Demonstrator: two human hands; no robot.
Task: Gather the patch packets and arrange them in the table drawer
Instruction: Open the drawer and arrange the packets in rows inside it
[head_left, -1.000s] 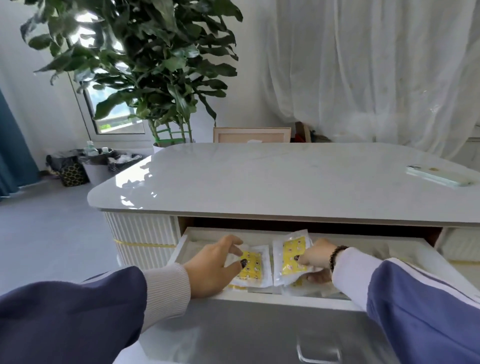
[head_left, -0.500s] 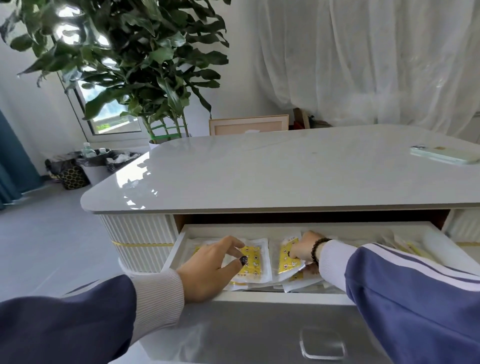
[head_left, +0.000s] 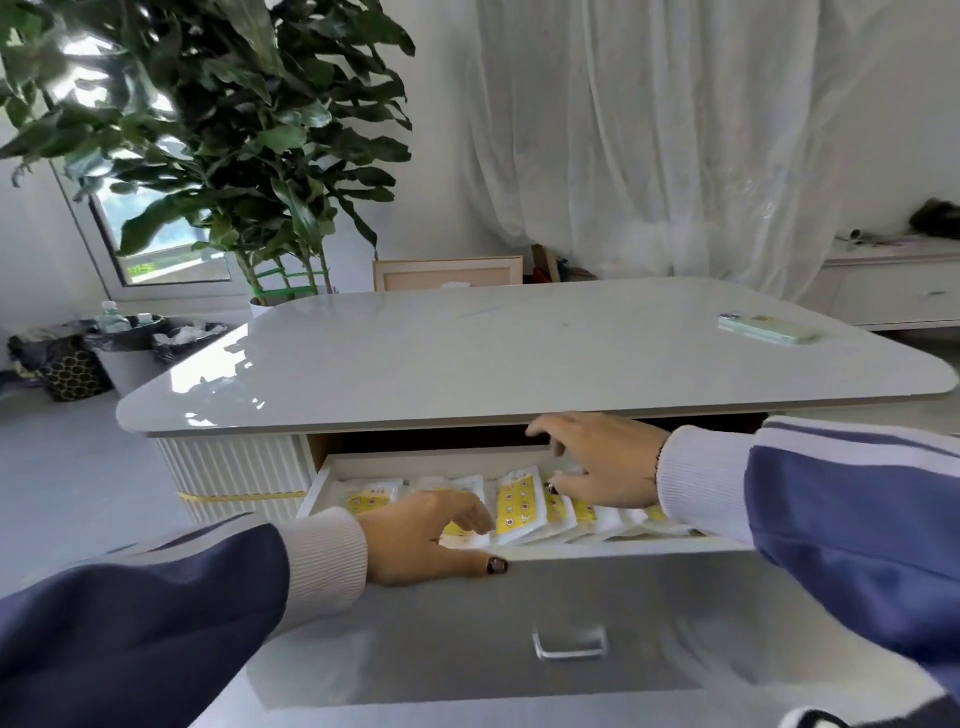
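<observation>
The patch packets (head_left: 517, 504) lie overlapped in the open drawer (head_left: 597, 548) under the tabletop (head_left: 519, 353). Left hand (head_left: 421, 535) rests spread over those nearest its fingers; right hand (head_left: 597, 462) hovers loosely spread, perhaps touching one. They look light, floppy and slick: pinch an edge.

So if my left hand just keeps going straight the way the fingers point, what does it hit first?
Probably the upright yellow patch packet: the left hand points right along the drawer, fingertips nearly at it. Depth is uncertain.
</observation>
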